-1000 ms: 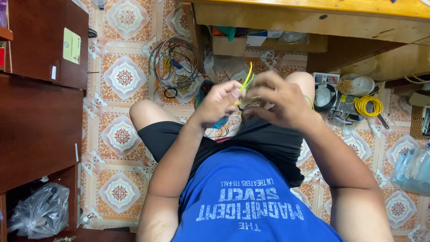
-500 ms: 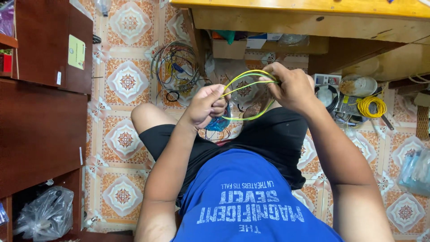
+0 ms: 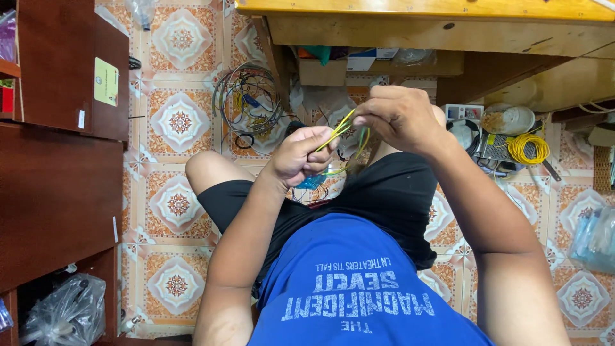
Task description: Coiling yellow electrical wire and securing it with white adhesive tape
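A bundle of thin yellow and green wires is held between both hands above the lap of the seated person, over the patterned tile floor and just in front of the near edge of the wooden worktop. The left hand is closed into a loose fist, with the wire strands pinched between thumb and forefinger. The right hand is curled downward, its fingertips pressed together on the upper ends of the same strands; the exact contact is hidden behind the knuckles.

The wires are judged to be light, thin and flexible, springing back when bent and likely to slip through a loose pinch on their smooth insulation. A firm fingertip grip close to the working end would be best, with the slack gathered in the other hand so that the strands are not kinked.

Compared with half a second ago, the wide yellow-green loop that was spread between the hands has been drawn in: the strands now run short and nearly straight, and the hands have been brought closer together and slightly higher.

On the floor beyond the knees a tangle of loose cables is seen, and a coil of yellow wire lies to the right beneath the worktop.
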